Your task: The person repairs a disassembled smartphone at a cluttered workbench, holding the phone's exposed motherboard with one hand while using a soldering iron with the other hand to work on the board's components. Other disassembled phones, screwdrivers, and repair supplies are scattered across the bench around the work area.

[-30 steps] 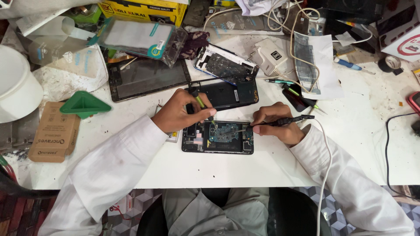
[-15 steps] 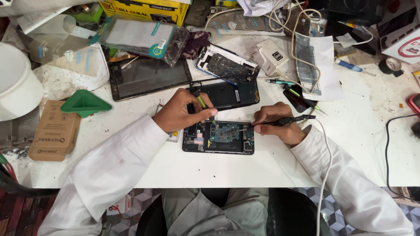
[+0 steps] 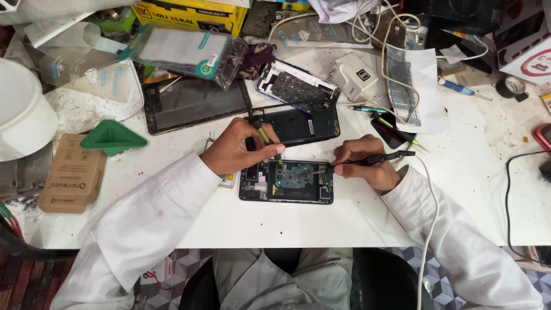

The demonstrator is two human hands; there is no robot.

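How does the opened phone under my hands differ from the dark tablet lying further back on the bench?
The opened phone shows a bare circuit board; the tablet shows only a flat dark panel. The phone is much smaller than the tablet. Both hands work at the phone, left hand and right hand, while the tablet lies untouched, partly under a clear package. Both lie flat on the white table.

Almost no change across the second. Right hand [image 3: 367, 163] edges its black corded tool [image 3: 376, 159] slightly along the opened phone [image 3: 287, 182]; left hand [image 3: 238, 150] shifts barely, green-handled tool [image 3: 264, 136] with it.
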